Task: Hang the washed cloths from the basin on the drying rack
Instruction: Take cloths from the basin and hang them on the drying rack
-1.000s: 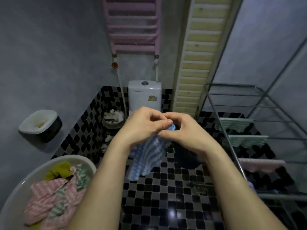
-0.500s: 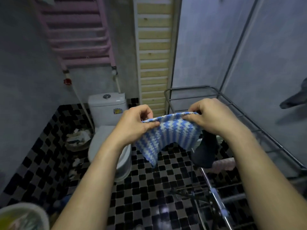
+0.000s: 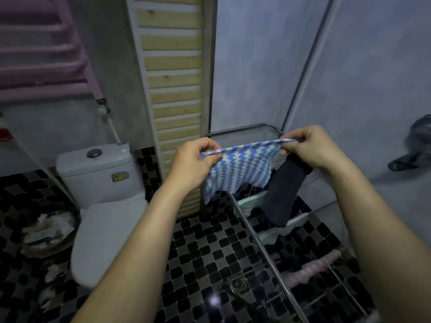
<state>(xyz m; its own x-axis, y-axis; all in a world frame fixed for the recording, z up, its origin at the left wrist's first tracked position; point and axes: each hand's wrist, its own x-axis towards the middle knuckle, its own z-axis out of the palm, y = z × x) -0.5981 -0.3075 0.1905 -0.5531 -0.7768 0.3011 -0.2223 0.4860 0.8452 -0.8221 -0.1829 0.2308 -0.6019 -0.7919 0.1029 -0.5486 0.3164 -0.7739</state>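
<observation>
A blue-and-white striped cloth (image 3: 241,170) is stretched flat between my hands. My left hand (image 3: 193,159) pinches its top left corner and my right hand (image 3: 312,146) pinches its top right corner. The cloth hangs over the far end of the metal drying rack (image 3: 258,243), just in front of the rack's back rail. On the rack hang a dark cloth (image 3: 284,190), a pale green-white cloth (image 3: 253,203) and a pink cloth (image 3: 314,268). The basin is out of view.
A white toilet (image 3: 105,194) stands at the left, with a waste bin (image 3: 46,231) beside it. A slatted wooden panel (image 3: 172,73) rises behind my hands. A pink wall rack (image 3: 44,57) hangs at upper left. The floor is black-and-white tile.
My hands have pulled apart and spread the bunched cloth out wide. They and my view have swung right toward the rack, and the basin has dropped out of sight.
</observation>
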